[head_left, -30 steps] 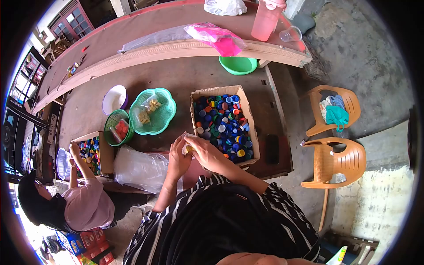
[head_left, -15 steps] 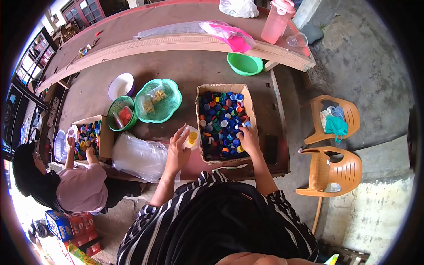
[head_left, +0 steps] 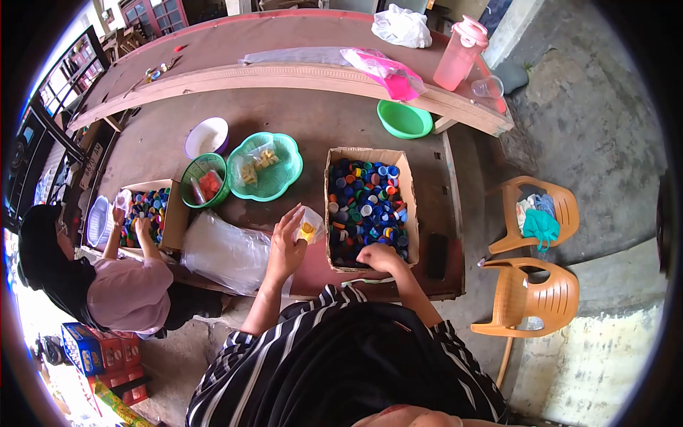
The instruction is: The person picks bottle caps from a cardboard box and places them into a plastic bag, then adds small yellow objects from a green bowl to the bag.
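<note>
The place is a rough concrete yard with a long brown table (head_left: 299, 124), and behind it a higher wooden counter (head_left: 284, 43) that carries a pink jug (head_left: 461, 53) and a pink bag (head_left: 393, 73). Two orange plastic chairs (head_left: 530, 295) stand on the right side. On the left a co-worker (head_left: 121, 292) in a pink shirt sits at a smaller box of caps (head_left: 146, 217).

In front of the person stands a cardboard box (head_left: 405, 171), nearly full with bottle caps (head_left: 366, 206) of many colours, mostly blue. The right hand (head_left: 380, 257) rests at the near edge of this box, fingers curled down among the caps; if it has hold of one, I cannot tell. The left hand (head_left: 284, 245) is just beside the box, fingers half open, and it holds up a small clear bag (head_left: 309, 226) with a few yellow caps inside.

Further back are a flat green basket (head_left: 265, 167), a round green basket (head_left: 204, 181), a purple bowl (head_left: 207, 137) and a green basin (head_left: 404, 118). A heap of clear plastic bags (head_left: 224, 252) lies near the left hand.

I judge the sorting is at an early stage: the bag is almost empty and the box is full.

No writing or brand is readable here.
</note>
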